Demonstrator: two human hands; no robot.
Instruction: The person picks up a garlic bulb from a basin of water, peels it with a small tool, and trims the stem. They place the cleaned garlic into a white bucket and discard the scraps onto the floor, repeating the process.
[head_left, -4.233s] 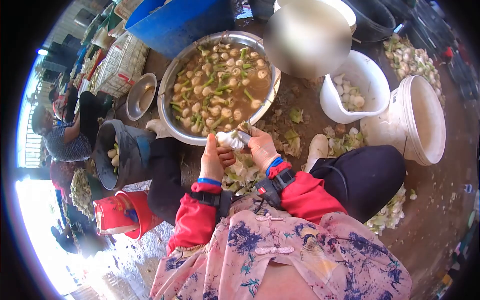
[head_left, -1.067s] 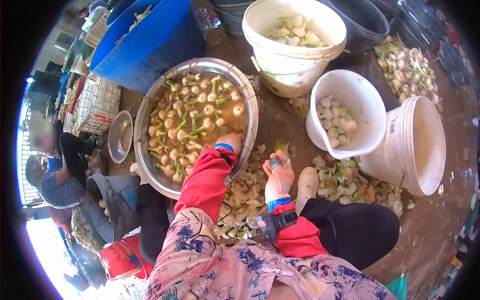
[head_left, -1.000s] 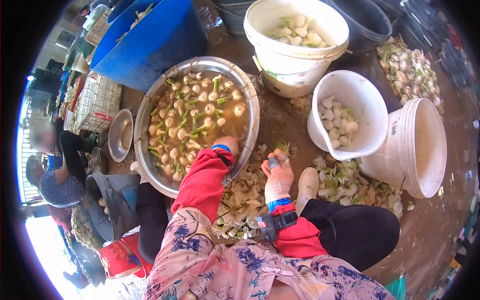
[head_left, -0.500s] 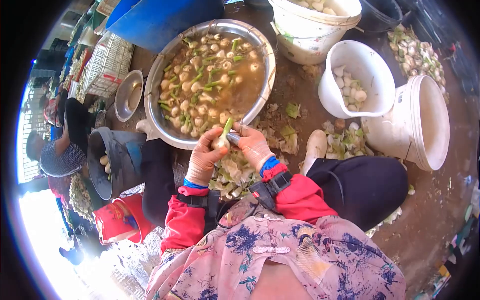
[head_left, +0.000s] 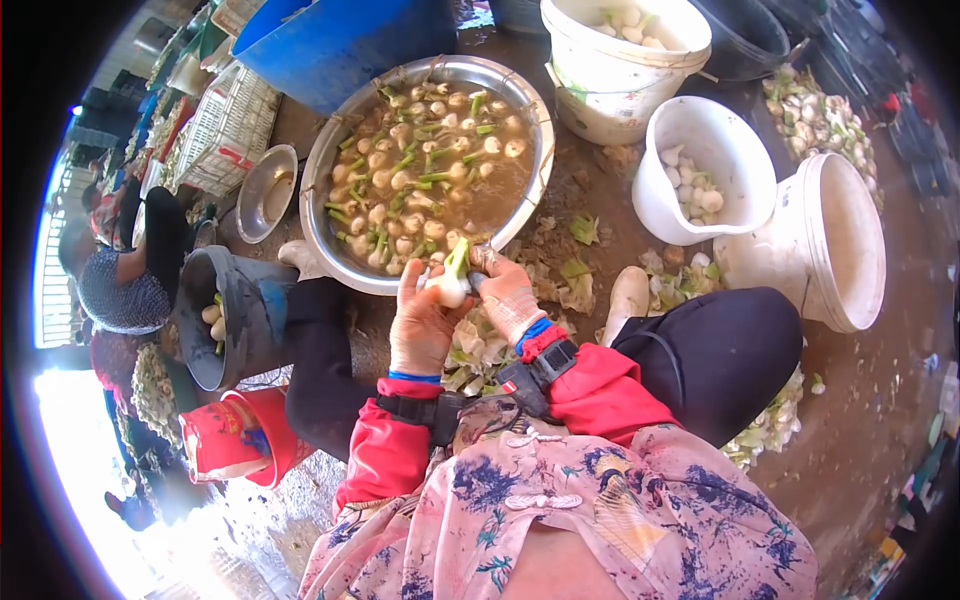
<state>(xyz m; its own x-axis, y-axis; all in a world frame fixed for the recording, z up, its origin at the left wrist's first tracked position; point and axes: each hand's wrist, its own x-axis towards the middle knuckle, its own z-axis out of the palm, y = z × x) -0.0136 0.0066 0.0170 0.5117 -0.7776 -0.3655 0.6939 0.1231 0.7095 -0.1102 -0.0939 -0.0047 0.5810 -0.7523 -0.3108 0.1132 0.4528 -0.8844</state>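
Observation:
My left hand grips a white garlic bulb with a short green stem pointing up. My right hand is closed round a small knife, mostly hidden by the fingers; a bit of its grey metal shows beside the bulb. Both hands are just in front of the near rim of a wide metal basin. Many garlic bulbs with cut green stems float there in brownish water. Below the hands, peeled leaves lie between the legs.
White buckets at the right hold peeled bulbs; another white bucket lies tipped. A blue tub stands behind the basin. To the left are a dark bucket, a red bucket, a small metal bowl and a seated person.
The garlic bulb now shows a whiter side, and its stem leans more upright. My left fingers have stretched and shifted round it. The whole view has moved slightly.

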